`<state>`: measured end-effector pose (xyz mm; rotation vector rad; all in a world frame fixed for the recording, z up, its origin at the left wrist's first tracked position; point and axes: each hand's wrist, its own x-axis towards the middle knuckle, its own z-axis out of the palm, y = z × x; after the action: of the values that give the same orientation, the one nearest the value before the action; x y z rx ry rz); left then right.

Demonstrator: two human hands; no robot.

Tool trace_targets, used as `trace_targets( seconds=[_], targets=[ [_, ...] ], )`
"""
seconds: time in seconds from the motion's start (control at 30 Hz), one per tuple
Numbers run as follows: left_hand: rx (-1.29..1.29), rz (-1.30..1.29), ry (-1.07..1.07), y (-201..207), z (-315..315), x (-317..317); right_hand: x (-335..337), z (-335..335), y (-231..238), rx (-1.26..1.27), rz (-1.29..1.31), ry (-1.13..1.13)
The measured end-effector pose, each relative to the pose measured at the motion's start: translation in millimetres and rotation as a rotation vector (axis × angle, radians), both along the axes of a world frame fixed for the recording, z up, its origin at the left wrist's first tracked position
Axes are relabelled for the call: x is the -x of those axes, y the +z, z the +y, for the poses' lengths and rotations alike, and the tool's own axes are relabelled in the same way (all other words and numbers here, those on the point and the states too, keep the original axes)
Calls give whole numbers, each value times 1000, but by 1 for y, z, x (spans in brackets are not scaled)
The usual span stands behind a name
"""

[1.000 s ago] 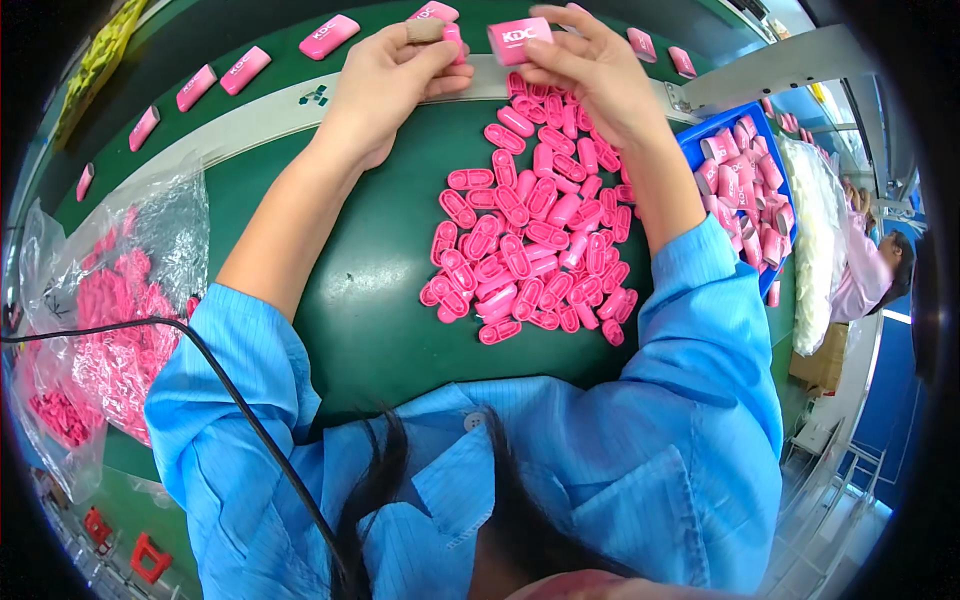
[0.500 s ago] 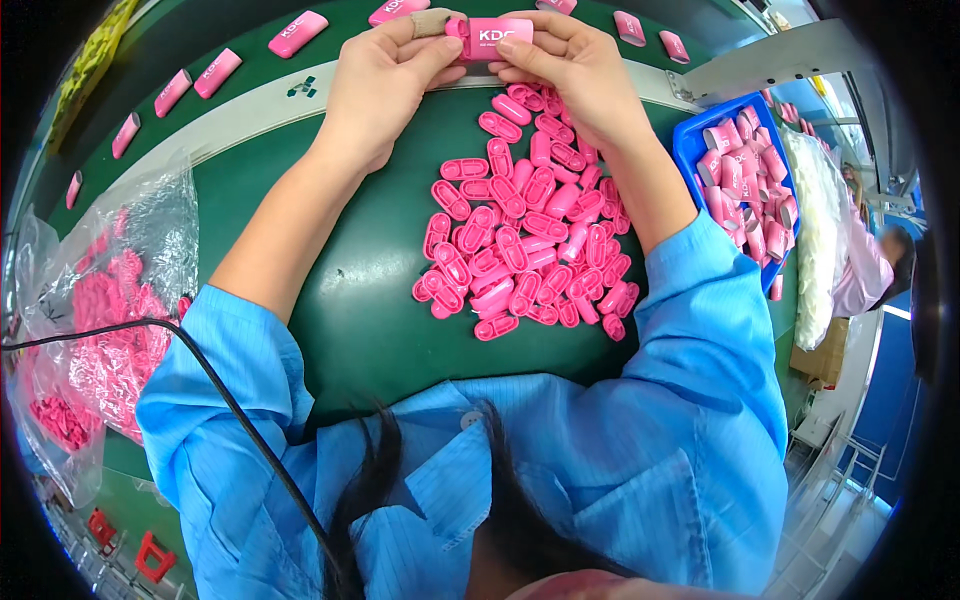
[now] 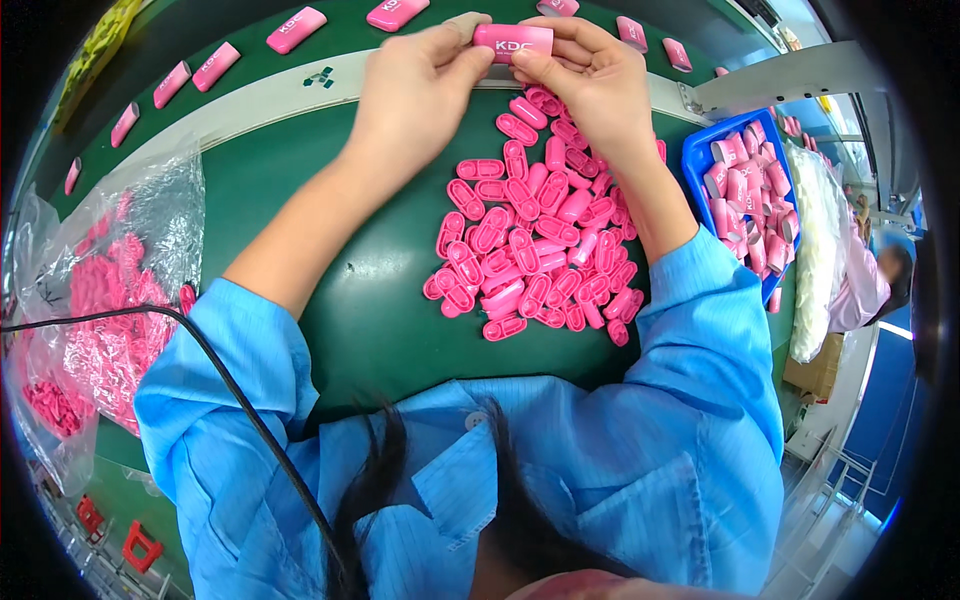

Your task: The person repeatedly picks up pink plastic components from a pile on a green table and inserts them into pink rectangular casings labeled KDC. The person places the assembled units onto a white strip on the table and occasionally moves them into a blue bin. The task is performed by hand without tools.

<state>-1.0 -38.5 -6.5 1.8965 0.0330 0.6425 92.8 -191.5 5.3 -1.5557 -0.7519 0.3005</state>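
Between my two hands is a small pink printed casing (image 3: 514, 43), held above the far rail of the bench. My left hand (image 3: 415, 95) pinches its left end; a pale cover wraps one of the fingers. On the right end, the thumb and fingers of my right hand (image 3: 605, 95) close around it. The pink end cap shows no gap at the left side, though fingertips hide part of that end. Below the hands lies a heap of pink oval caps (image 3: 540, 238), some with their hollow side up.
A blue tray (image 3: 693, 165) of pink printed sleeves (image 3: 750, 195) stands at the right. Finished-looking pink casings (image 3: 216, 67) lie spaced along the green strip beyond the rail (image 3: 270, 100). On the left, a clear bag (image 3: 170, 190) holds pink parts, and a black cable (image 3: 240, 410) crosses my left sleeve.
The pink end cap, earlier sticking out of the casing's left end, now sits flush or is hidden by my left fingers. Both hands and the casing have shifted slightly right in the view.
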Motion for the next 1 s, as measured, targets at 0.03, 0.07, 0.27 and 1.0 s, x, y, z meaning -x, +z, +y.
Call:
trace_targets(
  seconds=[0.03,0.07,0.27,1.0],
  targets=[
    [-105,-21,53,0,-6,3,4,2,0,0,-29,-13],
    [-210,-43,107,-1,-12,6,11,4,1,27,-121,-54],
    [-414,58,62,-3,-7,-1,3,11,9,168,-220,-103],
    [-1023,281,-36,36,-20,-10,-150,40,-37,681,-899,-364]
  ],
)
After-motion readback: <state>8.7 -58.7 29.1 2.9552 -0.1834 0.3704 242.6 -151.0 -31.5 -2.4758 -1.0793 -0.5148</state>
